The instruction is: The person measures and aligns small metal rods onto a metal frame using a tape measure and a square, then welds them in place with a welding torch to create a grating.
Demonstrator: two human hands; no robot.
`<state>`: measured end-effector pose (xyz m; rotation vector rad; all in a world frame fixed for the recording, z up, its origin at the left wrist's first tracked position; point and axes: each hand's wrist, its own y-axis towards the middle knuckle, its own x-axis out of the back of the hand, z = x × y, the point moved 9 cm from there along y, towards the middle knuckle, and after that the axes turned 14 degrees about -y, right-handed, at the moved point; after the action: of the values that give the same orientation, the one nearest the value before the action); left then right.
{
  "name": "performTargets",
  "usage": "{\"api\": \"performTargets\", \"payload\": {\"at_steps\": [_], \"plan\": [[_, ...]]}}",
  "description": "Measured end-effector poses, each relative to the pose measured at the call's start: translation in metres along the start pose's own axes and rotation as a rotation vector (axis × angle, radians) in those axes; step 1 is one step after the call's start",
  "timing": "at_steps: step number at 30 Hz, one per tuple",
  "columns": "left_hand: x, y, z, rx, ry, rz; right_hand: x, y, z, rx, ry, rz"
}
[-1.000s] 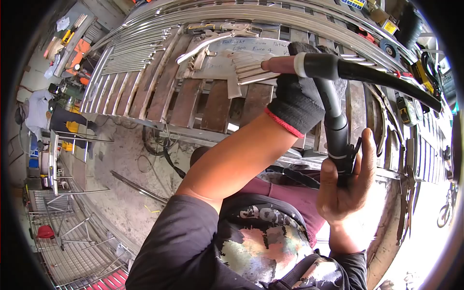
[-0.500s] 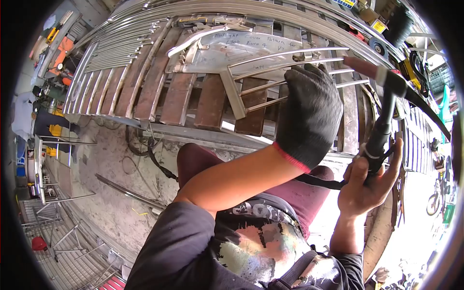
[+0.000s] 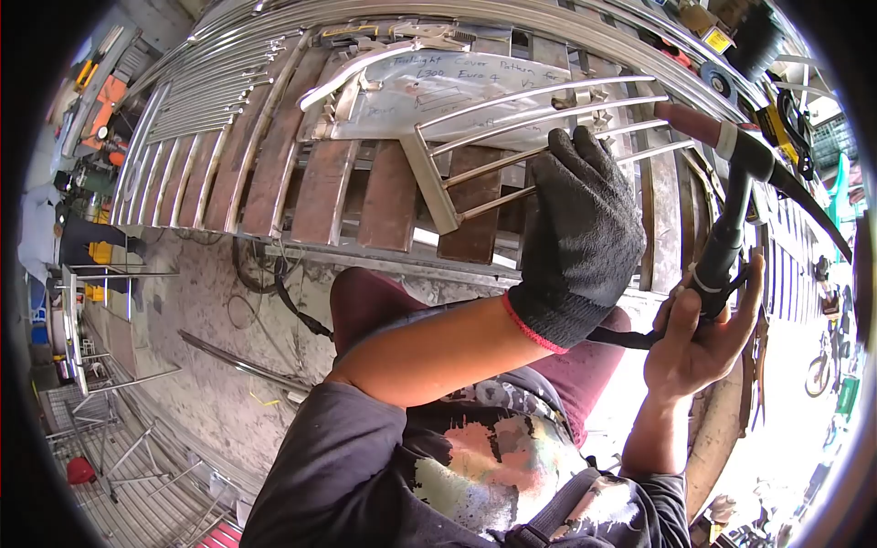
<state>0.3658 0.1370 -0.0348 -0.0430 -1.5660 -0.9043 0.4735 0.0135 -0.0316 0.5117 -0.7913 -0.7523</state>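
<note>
My left hand (image 3: pixel 585 215), in a black knit glove with a red cuff, is closed around the lower rods of a metal grille (image 3: pixel 435 187). The grille has a flat bar at its left end and several slim rods running right. My bare right hand (image 3: pixel 699 342) holds a TIG welding torch (image 3: pixel 731 215) by its black handle, fingers partly extended. Its reddish-brown cup (image 3: pixel 687 121) points left, near the rods' right ends. Behind the grille lies a sheet metal pattern (image 3: pixel 457 96) with handwriting, held by a locking clamp (image 3: pixel 365 66). The glove hides part of the rods.
The slatted metal workbench (image 3: pixel 320 192) carries a row of thin rods (image 3: pixel 206 114) at left and long tubes (image 3: pixel 384 20) along the back. A grinding disc (image 3: pixel 719 82) lies at the back right. Metal frames (image 3: pixel 78 329) stand on the floor at left, where another person (image 3: pixel 41 228) is partly visible.
The grille and pattern appear slightly further left in view. My gloved hand sits a little lower and more to the left, still on the grille; the torch has barely shifted.
</note>
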Motion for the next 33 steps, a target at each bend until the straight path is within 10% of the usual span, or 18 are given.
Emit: {"api": "performTargets", "payload": {"at_steps": [11,18,23,33], "plan": [[-0.020,0.026,0.016,0.143,0.051,0.073,0.008,-0.008,0.010,-0.049,0.064,0.053],[-0.104,0.025,0.010,0.127,1.042,-0.033,-0.005,-0.026,0.040,0.058,-0.050,0.268],[-0.038,0.041,0.058,0.262,-0.117,-0.074,-0.023,-0.028,0.080,0.301,-0.078,0.272],[0.036,0.053,0.085,0.227,-0.196,-0.402,-0.029,-0.023,0.107,0.461,0.034,0.264]]}}
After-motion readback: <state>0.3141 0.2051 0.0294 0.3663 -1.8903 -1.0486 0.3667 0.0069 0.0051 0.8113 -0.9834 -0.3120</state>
